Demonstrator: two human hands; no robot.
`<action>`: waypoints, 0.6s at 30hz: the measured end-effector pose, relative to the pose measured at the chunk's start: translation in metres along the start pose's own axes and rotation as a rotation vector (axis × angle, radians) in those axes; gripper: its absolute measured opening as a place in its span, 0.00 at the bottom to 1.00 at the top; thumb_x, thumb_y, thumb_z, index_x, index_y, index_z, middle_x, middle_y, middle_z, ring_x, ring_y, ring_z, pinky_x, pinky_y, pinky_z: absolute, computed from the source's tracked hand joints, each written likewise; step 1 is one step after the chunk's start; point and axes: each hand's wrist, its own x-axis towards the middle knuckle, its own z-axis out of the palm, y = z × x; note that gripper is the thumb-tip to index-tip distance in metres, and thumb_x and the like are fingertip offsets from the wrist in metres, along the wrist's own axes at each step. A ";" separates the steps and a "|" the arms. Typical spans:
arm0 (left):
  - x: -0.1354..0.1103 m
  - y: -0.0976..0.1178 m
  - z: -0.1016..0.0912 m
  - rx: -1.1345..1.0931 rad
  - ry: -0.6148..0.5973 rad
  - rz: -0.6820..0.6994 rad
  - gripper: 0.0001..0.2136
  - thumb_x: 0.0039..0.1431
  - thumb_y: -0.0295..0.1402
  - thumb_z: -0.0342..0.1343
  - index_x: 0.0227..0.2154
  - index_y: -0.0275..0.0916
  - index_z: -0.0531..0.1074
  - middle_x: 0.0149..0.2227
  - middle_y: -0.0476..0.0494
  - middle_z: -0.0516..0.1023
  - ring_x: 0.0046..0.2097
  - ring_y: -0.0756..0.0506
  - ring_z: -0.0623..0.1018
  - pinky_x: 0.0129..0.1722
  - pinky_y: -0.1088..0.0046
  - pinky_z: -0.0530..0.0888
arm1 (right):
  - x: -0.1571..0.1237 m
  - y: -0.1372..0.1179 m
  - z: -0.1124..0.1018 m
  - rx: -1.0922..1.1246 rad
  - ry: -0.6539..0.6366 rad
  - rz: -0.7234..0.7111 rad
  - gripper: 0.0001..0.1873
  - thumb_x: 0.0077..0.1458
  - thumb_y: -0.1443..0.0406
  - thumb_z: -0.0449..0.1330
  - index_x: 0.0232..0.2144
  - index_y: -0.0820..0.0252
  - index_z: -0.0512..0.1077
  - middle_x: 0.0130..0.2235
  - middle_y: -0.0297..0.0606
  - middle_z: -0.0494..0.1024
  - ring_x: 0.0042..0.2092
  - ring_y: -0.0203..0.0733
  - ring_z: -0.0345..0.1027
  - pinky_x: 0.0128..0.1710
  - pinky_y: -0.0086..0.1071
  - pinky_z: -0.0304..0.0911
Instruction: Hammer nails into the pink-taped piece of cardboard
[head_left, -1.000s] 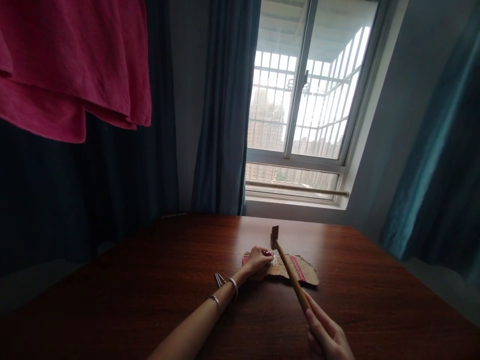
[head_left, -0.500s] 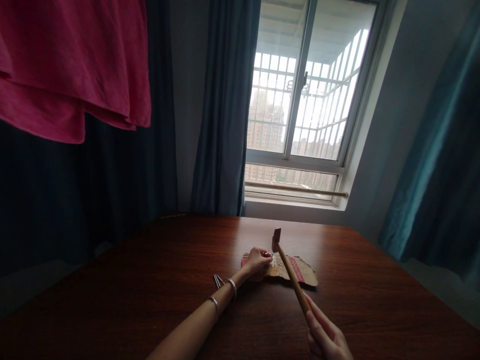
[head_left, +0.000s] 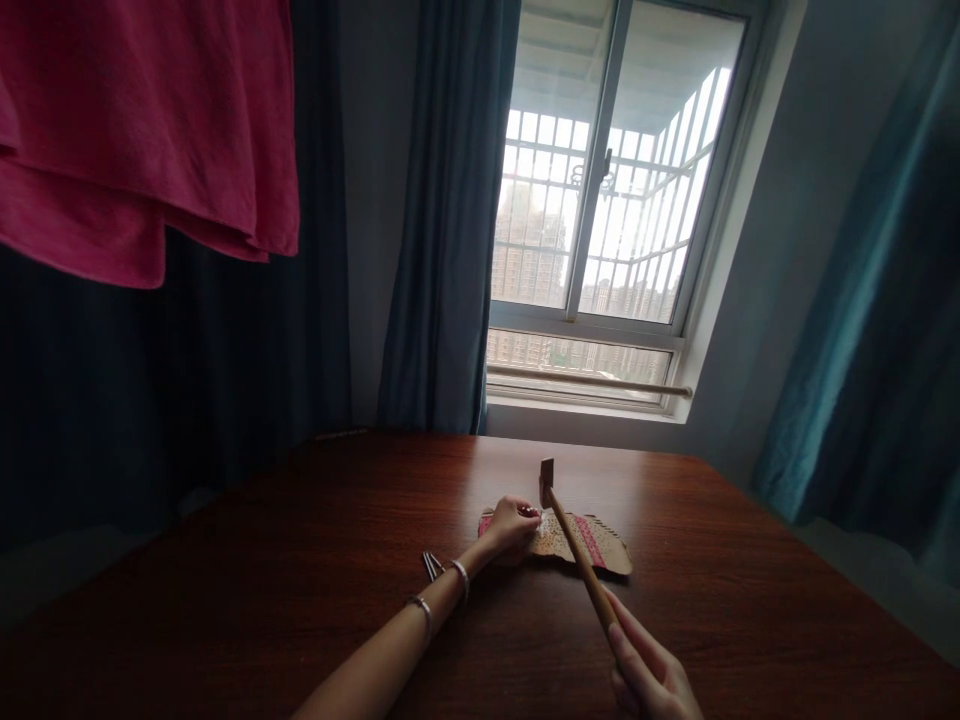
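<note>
Little change: I hold hammer (head_left: 578, 550) in right hand (head_left: 646, 658); left hand (head_left: 514, 526) at cardboard (head_left: 556, 543), can't tell its grip; work continues.

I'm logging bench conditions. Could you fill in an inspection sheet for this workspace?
Surface: brown wood-grain table, glossy toward the window.
Job's things: hammer; patterned tan sheet on the table.
Clutter: slim dark rods beside the left forearm.
Hands: left hand at the sheet, grip unclear; right hand gripping the hammer's handle.
Cables: nothing seen.
Surroundings: window ahead, blue curtains, pink cloth hanging at upper left.
</note>
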 end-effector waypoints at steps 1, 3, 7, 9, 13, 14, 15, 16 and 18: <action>0.001 -0.001 0.000 -0.003 0.007 0.021 0.12 0.44 0.36 0.55 0.26 0.33 0.76 0.28 0.45 0.78 0.32 0.47 0.74 0.27 0.78 0.64 | 0.000 0.000 0.000 0.009 -0.006 -0.005 0.49 0.39 0.48 0.64 0.59 0.67 0.55 0.13 0.18 0.45 0.15 0.23 0.36 0.15 0.20 0.34; 0.001 -0.002 0.001 -0.009 0.022 0.075 0.12 0.44 0.36 0.55 0.26 0.32 0.76 0.27 0.44 0.78 0.31 0.47 0.74 0.26 0.78 0.64 | 0.001 0.001 -0.001 0.023 -0.013 -0.011 0.49 0.39 0.48 0.64 0.59 0.66 0.55 0.14 0.18 0.45 0.16 0.23 0.36 0.15 0.19 0.34; 0.001 -0.003 0.000 -0.014 0.018 0.083 0.12 0.44 0.36 0.55 0.26 0.32 0.76 0.26 0.44 0.78 0.30 0.47 0.74 0.26 0.78 0.63 | 0.001 0.004 0.000 0.011 0.010 0.007 0.49 0.38 0.48 0.65 0.58 0.66 0.56 0.14 0.18 0.45 0.16 0.22 0.36 0.15 0.19 0.35; 0.001 -0.003 0.000 -0.013 0.022 0.088 0.12 0.44 0.37 0.54 0.26 0.32 0.76 0.26 0.45 0.77 0.30 0.48 0.73 0.26 0.78 0.63 | 0.000 0.003 0.000 0.011 0.009 0.013 0.49 0.38 0.48 0.65 0.58 0.66 0.57 0.13 0.18 0.44 0.15 0.22 0.36 0.15 0.19 0.34; 0.000 -0.002 0.001 -0.002 0.030 0.090 0.11 0.44 0.37 0.55 0.24 0.32 0.76 0.25 0.45 0.77 0.29 0.48 0.73 0.25 0.78 0.62 | -0.001 0.000 0.002 0.037 0.004 -0.001 0.48 0.38 0.48 0.65 0.58 0.65 0.57 0.14 0.17 0.43 0.15 0.23 0.36 0.14 0.19 0.34; 0.000 -0.002 0.001 -0.001 0.033 0.089 0.11 0.44 0.36 0.55 0.24 0.32 0.76 0.25 0.45 0.77 0.29 0.48 0.73 0.25 0.79 0.62 | -0.001 -0.001 0.002 0.037 0.004 0.000 0.49 0.38 0.48 0.65 0.58 0.65 0.57 0.14 0.17 0.43 0.15 0.23 0.36 0.14 0.19 0.35; 0.000 -0.001 0.000 0.001 0.034 0.090 0.11 0.44 0.36 0.55 0.24 0.32 0.76 0.25 0.45 0.77 0.29 0.48 0.73 0.25 0.79 0.62 | -0.001 -0.001 0.002 0.030 0.008 0.005 0.49 0.38 0.48 0.65 0.58 0.65 0.56 0.14 0.17 0.44 0.15 0.23 0.36 0.14 0.19 0.35; 0.000 0.000 0.000 0.005 0.034 0.092 0.11 0.44 0.36 0.55 0.24 0.32 0.76 0.25 0.45 0.77 0.29 0.48 0.73 0.26 0.79 0.62 | 0.000 0.000 0.002 0.015 0.015 0.012 0.49 0.38 0.48 0.65 0.58 0.66 0.57 0.13 0.18 0.44 0.15 0.22 0.36 0.14 0.19 0.35; -0.001 0.001 -0.001 0.016 0.027 0.093 0.11 0.44 0.36 0.55 0.24 0.33 0.76 0.25 0.46 0.77 0.29 0.48 0.73 0.26 0.78 0.63 | 0.000 0.001 0.002 -0.016 0.032 0.024 0.49 0.36 0.47 0.65 0.57 0.67 0.59 0.13 0.18 0.44 0.15 0.22 0.37 0.14 0.19 0.36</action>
